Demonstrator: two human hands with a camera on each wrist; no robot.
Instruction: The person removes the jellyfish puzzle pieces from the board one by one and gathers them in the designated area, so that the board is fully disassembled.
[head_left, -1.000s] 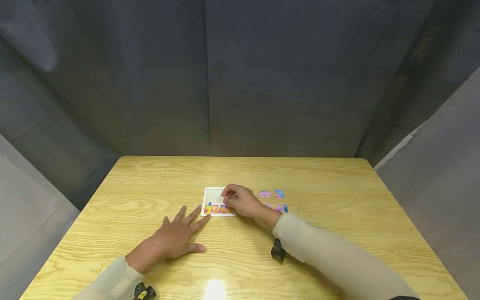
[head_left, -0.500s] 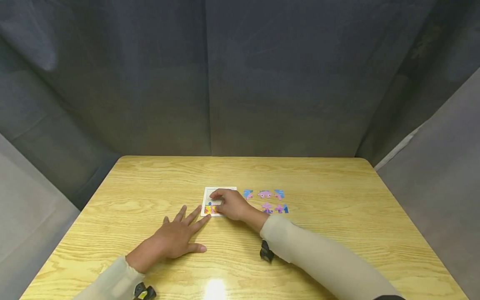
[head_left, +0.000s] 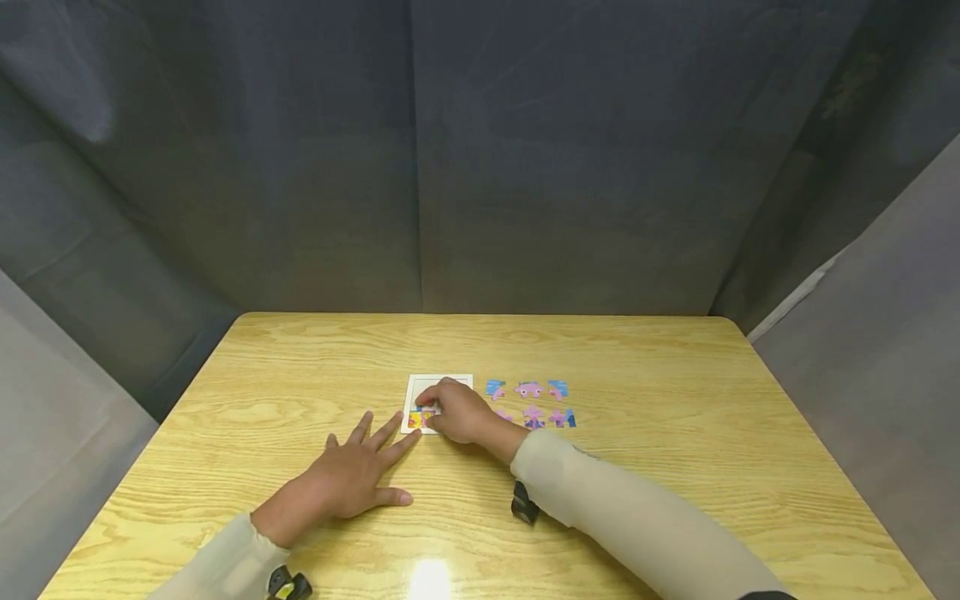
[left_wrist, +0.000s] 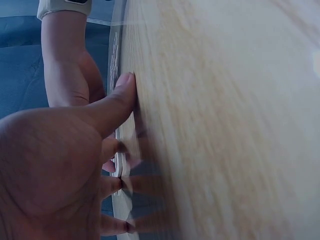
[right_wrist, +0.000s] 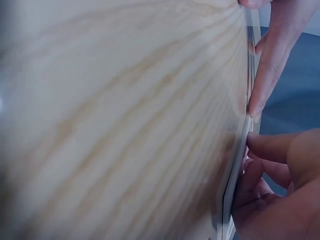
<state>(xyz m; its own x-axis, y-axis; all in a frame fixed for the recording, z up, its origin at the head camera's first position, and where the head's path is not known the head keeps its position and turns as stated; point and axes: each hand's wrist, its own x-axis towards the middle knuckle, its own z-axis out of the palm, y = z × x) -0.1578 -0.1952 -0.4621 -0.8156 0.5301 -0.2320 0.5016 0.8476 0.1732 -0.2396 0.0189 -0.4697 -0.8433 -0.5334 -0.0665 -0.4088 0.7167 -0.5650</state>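
My left hand lies flat with its fingers spread, fingertips touching the left and lower edge of a white puzzle tray. Over that tray, my right hand bends its index finger and thumb together at a puzzle piece that shows a little blue; the fingers hide most of it. Yellow and pink puzzle pieces fill the visible lower left of the tray. In the right wrist view, the right fingers press low at the tray's edge, close to the left fingertips.
Right of the tray, loose puzzle pieces lie in two rows: a blue corner piece, a pink piece with eyes and several others. The wooden table ends at a dark curtain.
My right hand has moved left across the tray, from its right side to the left-middle, uncovering loose pieces on the right. The left hand has stayed still.
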